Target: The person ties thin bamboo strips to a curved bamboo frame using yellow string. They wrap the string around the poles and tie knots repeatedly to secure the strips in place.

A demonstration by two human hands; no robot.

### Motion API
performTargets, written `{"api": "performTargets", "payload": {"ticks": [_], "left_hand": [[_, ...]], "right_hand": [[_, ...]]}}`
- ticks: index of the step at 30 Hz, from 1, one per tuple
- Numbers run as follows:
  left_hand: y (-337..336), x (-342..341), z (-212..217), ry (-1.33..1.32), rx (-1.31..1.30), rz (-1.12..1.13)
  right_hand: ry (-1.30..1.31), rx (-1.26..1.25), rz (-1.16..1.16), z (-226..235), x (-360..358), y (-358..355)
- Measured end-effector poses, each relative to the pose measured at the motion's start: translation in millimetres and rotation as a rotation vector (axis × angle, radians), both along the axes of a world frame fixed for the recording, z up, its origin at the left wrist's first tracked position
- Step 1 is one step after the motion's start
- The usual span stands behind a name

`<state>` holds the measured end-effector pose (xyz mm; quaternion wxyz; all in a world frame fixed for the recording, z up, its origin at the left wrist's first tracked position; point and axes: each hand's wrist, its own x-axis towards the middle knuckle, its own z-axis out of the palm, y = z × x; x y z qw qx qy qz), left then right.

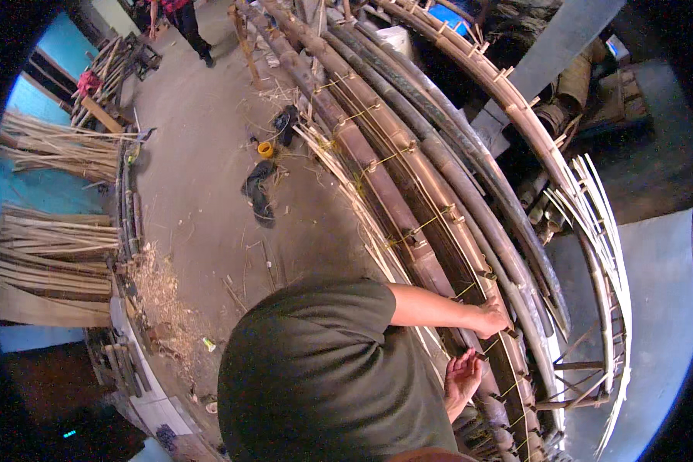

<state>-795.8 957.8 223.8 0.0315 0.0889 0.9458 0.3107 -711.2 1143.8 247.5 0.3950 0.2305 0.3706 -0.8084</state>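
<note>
Two long brown bamboo poles lie side by side, the near pole (373, 177) and the far pole (423, 177). Thin yellow cords (426, 224) cross the gap between them at intervals, and short stubs (449, 210) stick out along them. My left hand (493, 318) is closed at the far pole, its arm reaching across the near one; what its fingers hold is hidden. Lower down, my right hand (462, 377) lies at the near pole, palm up with fingers partly bent and apart. Its fingertips are beside a small dark stub (481, 356), and nothing shows held in it.
More bamboo poles (470, 173) lie beyond. A curved bamboo frame with rungs (547, 146) stands at right. Pale strips (354, 192) lie along the near side. Dark sandals (259, 192) and a yellow container (266, 149) rest on the floor; a person (186, 23) stands far off.
</note>
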Motion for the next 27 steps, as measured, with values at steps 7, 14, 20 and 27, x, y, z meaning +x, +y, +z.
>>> {"api": "performTargets", "payload": {"ticks": [7,14,20,27], "left_hand": [[34.4,23.2,11.4,0.235,0.129,-0.006],[16.1,21.2,-9.0,0.274,0.713,-0.141],[27.1,2.4,26.9,0.006,0.156,-0.040],[19.4,0.0,-21.1,0.185,0.185,0.066]], "right_hand": [[-0.004,0.190,-0.625,28.1,16.2,21.3],[1.530,0.800,0.574,92.1,-56.1,-78.6],[1.320,1.643,0.488,35.2,-146.3,-38.3],[1.214,0.523,0.494,124.4,-51.7,1.5]]}}
